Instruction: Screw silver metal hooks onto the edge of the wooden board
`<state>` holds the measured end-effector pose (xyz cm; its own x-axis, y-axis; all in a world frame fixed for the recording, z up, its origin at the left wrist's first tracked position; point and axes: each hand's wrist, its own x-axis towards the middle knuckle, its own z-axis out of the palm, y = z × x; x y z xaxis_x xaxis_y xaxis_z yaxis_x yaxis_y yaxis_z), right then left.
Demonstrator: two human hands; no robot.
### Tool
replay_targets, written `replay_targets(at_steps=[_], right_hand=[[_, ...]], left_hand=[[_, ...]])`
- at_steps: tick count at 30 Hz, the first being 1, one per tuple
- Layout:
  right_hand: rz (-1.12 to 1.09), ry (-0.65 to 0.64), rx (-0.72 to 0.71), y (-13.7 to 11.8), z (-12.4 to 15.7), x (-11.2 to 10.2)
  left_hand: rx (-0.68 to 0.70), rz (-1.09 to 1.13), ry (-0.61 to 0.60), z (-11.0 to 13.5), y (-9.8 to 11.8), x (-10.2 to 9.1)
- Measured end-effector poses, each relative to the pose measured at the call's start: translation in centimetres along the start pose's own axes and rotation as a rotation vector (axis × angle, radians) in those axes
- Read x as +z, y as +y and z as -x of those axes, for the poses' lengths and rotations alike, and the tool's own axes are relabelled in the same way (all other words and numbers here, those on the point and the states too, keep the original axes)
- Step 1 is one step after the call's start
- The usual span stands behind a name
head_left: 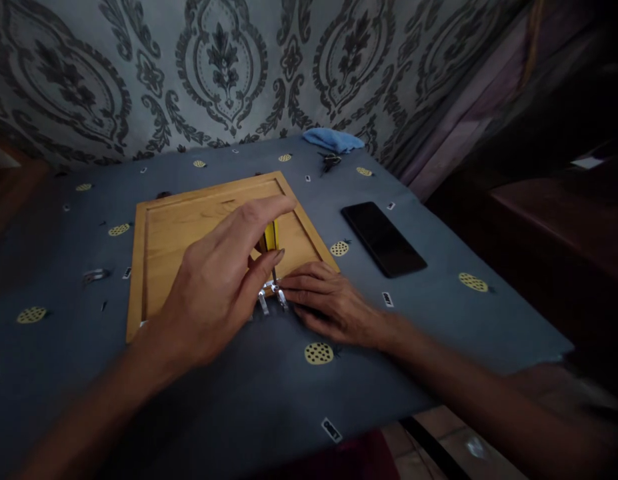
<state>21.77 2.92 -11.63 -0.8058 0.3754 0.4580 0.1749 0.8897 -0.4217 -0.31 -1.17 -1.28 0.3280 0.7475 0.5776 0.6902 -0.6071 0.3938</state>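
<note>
My left hand (223,267) is closed around a screwdriver (271,235) with a yellow handle, held upright. Its shaft points down at a metal hinge (275,289) on the near edge of a wooden cabinet door (183,223). The tip meets the hinge, though the screw itself is too small to make out. Beside the hinge, my right hand (333,303) lies low with its fingers together, their tips against the metal and the door's near right corner. Part of the door's near edge is hidden behind my left hand and wrist.
A black phone (383,239) lies right of the door. At the back sit a blue cloth (333,139) and a small dark object (329,161). Another metal hinge (95,275) lies to the left. The patterned tablecloth (389,367) ends at the right and front edges; patterned wallpaper (289,60) stands behind.
</note>
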Motion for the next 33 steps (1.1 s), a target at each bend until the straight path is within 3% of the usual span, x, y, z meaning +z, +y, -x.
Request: replay_targets(at_steps=[21,27,33], right_hand=[[0.006,0.001,-0.018,-0.22,-0.29,-0.25],[0.005,0.003,-0.019,-0.20,-0.28,-0.25],[0.001,0.007,-0.017,-0.24,-0.28,-0.27]], left_hand=[[0.044,-0.089,-0.040,0.49,-0.26,0.75],[-0.001,0.017,-0.053,0.24,0.01,0.59],[0.050,-0.004,-0.064,0.31,0.06,0.51]])
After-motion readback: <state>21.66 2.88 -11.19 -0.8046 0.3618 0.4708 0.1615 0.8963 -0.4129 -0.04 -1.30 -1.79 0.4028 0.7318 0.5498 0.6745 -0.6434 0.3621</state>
